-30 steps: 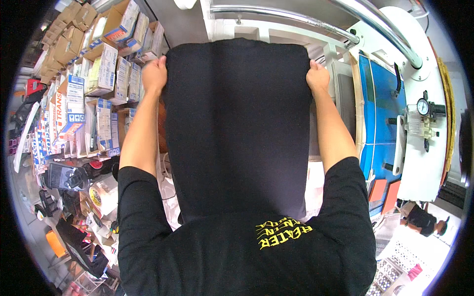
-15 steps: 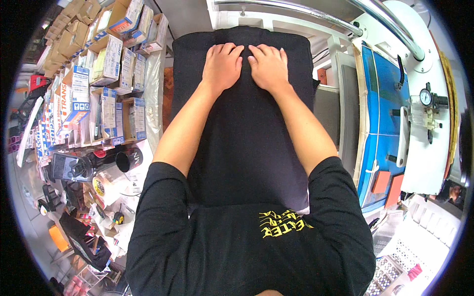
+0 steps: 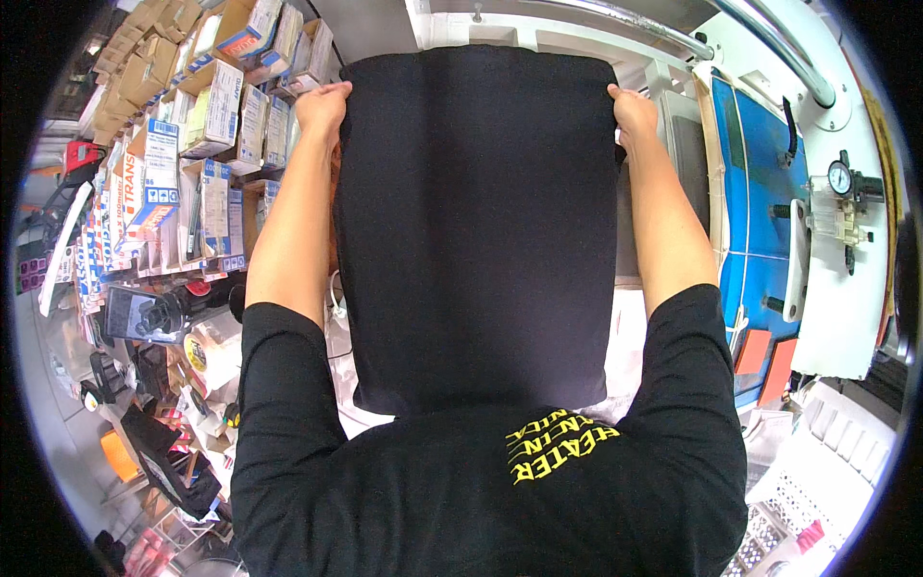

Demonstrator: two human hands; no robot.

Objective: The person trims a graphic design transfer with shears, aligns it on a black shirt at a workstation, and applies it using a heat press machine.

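A black cloth lies spread over a flat, board-like support in front of me, its far edge slightly rounded. Whether it is a whole garment cannot be made out. At its far left corner my left hand is closed, thumb and fingers pinching the cloth's side edge. My right hand grips the opposite edge at the far right corner in the same way. Both arms reach out along the cloth's sides, and some fingertips are hidden.
Stacked cardboard boxes fill the left side. A blue panel and a white machine with a pressure gauge stand at the right. Metal bars cross beyond the cloth. A white plastic chair is at the lower right.
Both hands have moved apart, from lying near the middle of the cloth's far end out to its left and right edges. The cloth now looks flatter and wider near me.
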